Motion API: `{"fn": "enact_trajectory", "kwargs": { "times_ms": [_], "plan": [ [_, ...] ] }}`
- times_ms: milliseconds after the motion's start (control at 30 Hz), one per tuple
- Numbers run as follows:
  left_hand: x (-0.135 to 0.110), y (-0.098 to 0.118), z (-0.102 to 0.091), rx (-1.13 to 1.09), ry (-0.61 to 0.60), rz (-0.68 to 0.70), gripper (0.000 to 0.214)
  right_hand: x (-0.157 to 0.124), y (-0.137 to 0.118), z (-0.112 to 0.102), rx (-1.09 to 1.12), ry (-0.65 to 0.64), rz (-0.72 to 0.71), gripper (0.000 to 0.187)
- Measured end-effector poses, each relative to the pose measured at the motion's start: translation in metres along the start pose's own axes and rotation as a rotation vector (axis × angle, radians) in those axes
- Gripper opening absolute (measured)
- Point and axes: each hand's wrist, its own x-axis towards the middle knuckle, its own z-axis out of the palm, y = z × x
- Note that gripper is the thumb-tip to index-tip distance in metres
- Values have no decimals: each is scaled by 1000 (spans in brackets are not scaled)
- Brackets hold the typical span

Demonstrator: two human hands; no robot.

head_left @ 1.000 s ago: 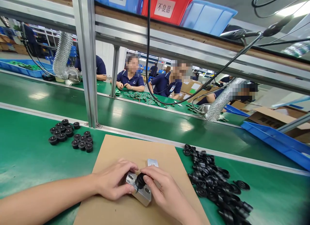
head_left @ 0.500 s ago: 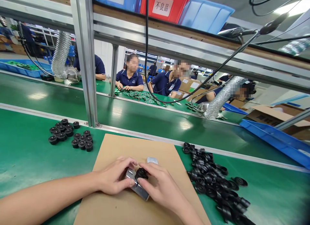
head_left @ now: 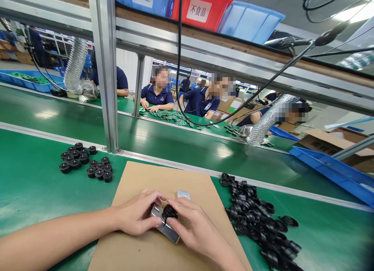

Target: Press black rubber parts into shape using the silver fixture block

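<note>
Since I'm running this from afar, grain of salt, but the round black plastic part (head_left: 170,211) looks light, stiff and kinda slick, so I'd grip its sides. It's up on the silver metal block (head_left: 170,233), about midway between the left and right edges of the cardboard sheet (head_left: 163,178). My right hand (head_left: 196,223) pinches it between thumb and fingers; my left hand (head_left: 138,215) clasps the block's end. Looks-wise: slightly glossy, with what seems a thin strip hanging off.

A factory floor: co-workers (head_left: 157,95) in matching navy shirts (head_left: 197,102), heaped green boards (head_left: 173,117), ducts (head_left: 75,62), labelled bins (head_left: 216,8).
</note>
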Motion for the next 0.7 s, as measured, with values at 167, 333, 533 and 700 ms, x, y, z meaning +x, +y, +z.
{"fn": "enact_trajectory", "kwargs": {
  "times_ms": [167,333,533,700],
  "plan": [
    [-1,-1,-1,0,-10,-8,48,-1,-1,-3,-17,-28,15,50],
    [-1,1,-3,11,-29,-17,50,-9,26,-26,-66,137,151,39],
    [1,2,-3,41,-65,52,55,-12,65,-39,-124,9,262,56],
    [1,2,-2,56,-101,57,60,-3,55,-24,-184,55,323,56]
  ]
}}
